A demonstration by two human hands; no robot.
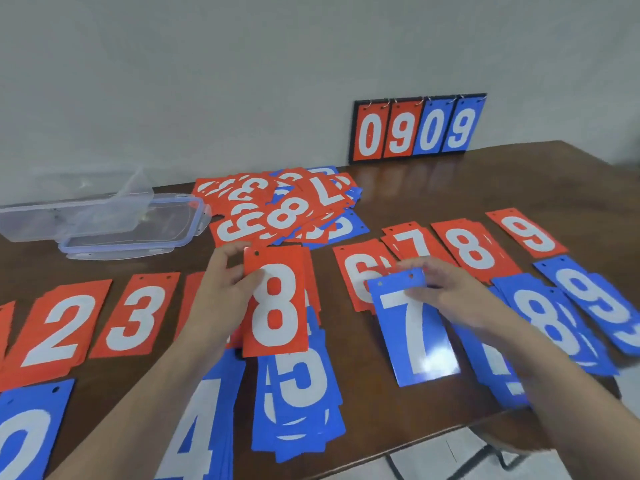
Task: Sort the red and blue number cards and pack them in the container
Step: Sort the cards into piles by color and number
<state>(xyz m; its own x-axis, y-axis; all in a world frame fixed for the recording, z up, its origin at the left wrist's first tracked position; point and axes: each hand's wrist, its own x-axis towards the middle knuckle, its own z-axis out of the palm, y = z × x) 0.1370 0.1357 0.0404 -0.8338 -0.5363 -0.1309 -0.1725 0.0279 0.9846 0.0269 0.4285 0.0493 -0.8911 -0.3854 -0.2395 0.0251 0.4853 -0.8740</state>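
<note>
The left hand (221,282) pinches one red 8 card (275,301) upright; the right hand (446,289) pinches the top edge of one blue 7 card (414,332), long axis pointing away. The blue 8 pile (545,320) lies just right of the right hand, which is nearer it, and likely the blue 7 pile beneath. The unsorted heap (280,206) and one open container (79,211) lie beyond the hands on the worktop (450,188).

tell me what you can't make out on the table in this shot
- Red pile between the red 3 pile and red 8 card, head view: number hidden by the left hand.
- Blue 0 pile: cut off by the frame's bottom-left edge.
- Mixed heap: lower cards covered, numbers unreadable.
- Clear container: contents too blurred to tell.
</note>
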